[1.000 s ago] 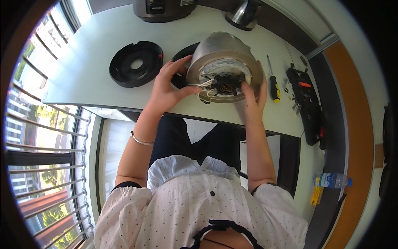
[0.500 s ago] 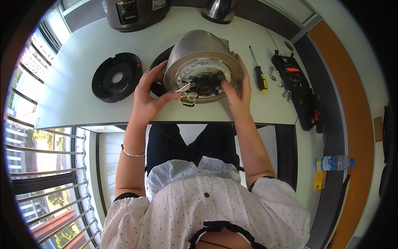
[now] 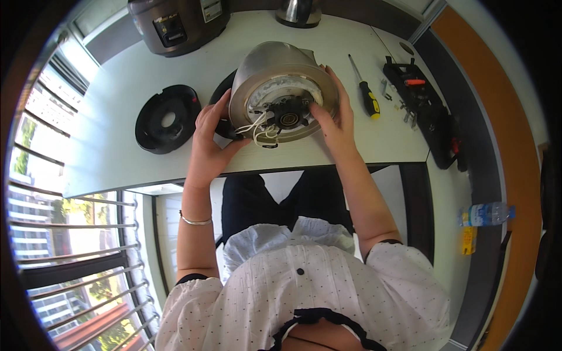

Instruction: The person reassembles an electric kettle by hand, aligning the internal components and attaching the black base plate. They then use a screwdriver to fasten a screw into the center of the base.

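Observation:
A steel electric kettle body point(image 3: 272, 58) is tilted over the table with its underside toward me. On that underside sit a black round connector point(image 3: 288, 119) and several loose white wires point(image 3: 252, 124), beside a whitish heating plate. My left hand point(image 3: 209, 140) is at the kettle's left rim, fingers along the side and thumb low near the wires. My right hand point(image 3: 336, 123) grips the right side, its thumb pressed on the underside by the connector. Partly hidden behind the kettle is a black round piece point(image 3: 223, 96).
Left on the white table point(image 3: 111, 111) lies a black ring-shaped base point(image 3: 167, 93). A yellow-black screwdriver point(image 3: 369, 100) and an open black tool case point(image 3: 430, 126) with small metal bits lie right. A rice cooker point(image 3: 181, 29) and another kettle point(image 3: 298, 14) stand at the back.
My left thumb has moved down and left, off the wires, which now show more fully. The right hand keeps its hold. The whole view has turned slightly.

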### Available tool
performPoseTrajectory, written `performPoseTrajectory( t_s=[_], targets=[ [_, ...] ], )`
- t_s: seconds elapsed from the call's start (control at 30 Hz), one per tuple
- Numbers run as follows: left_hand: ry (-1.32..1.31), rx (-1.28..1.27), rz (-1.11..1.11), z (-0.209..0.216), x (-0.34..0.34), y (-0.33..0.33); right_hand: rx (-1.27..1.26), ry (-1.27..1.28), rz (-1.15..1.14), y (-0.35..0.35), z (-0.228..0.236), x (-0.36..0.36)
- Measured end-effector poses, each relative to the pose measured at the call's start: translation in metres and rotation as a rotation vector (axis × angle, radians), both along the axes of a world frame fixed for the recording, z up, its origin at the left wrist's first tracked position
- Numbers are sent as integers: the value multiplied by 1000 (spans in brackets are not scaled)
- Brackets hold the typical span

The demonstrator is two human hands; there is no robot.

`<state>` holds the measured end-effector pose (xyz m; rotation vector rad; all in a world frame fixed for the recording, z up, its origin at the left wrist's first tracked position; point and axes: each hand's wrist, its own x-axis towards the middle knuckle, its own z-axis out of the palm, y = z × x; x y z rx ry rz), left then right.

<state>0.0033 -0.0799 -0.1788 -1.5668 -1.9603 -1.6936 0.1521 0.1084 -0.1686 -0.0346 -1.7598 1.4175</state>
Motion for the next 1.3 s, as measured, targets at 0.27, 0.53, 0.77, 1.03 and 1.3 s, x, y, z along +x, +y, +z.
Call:
performPoseTrajectory(
  t_s=[0.27,0.53,0.77,1.03,1.3],
  targets=[
    [-374,184,-92,-1,-9,13,-187,132,106,4,-1,-2],
    [-593,307,-125,28,-20,30,-175,28,-151,9,-11,2],
    [-673,324,-156,54,-25,41,219,-205,-392,11,-18,2],
    [-773,435,-114,61,-36,40,637,-233,-454,5,-25,9],
    [-744,477,-174,67,-35,36,948,-349,-312,-5,-29,7]
  ],
)
